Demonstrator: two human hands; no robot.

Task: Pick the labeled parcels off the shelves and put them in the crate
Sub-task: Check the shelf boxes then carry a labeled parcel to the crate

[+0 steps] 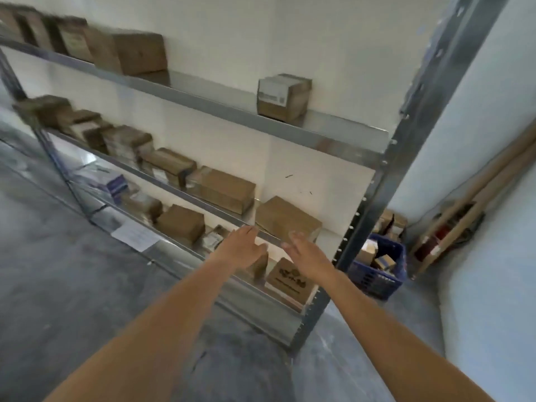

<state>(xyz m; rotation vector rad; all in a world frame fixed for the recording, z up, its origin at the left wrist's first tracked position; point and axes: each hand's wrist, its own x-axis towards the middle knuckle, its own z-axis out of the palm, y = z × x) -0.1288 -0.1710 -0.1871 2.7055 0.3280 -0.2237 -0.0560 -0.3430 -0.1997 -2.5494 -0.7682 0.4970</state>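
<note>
Both my arms stretch toward a metal shelf rack (374,181). My left hand (242,246) and my right hand (304,252) are open and empty, fingers apart, in front of the middle shelf's edge. Just beyond them sits a plain brown parcel (285,217) at the right end of that shelf. A parcel with a white label (282,95) stands alone on the upper shelf. Below my hands lies a brown box with dark print (290,281) on the bottom shelf. The blue crate (383,278), holding several parcels, rests on the floor right of the rack.
Rows of brown cardboard boxes (223,191) fill the left parts of all shelves. A sheet of paper (135,235) hangs on the lower shelf edge. Long cardboard tubes (475,195) lean in the right corner. Concrete floor (58,280) lies left and below.
</note>
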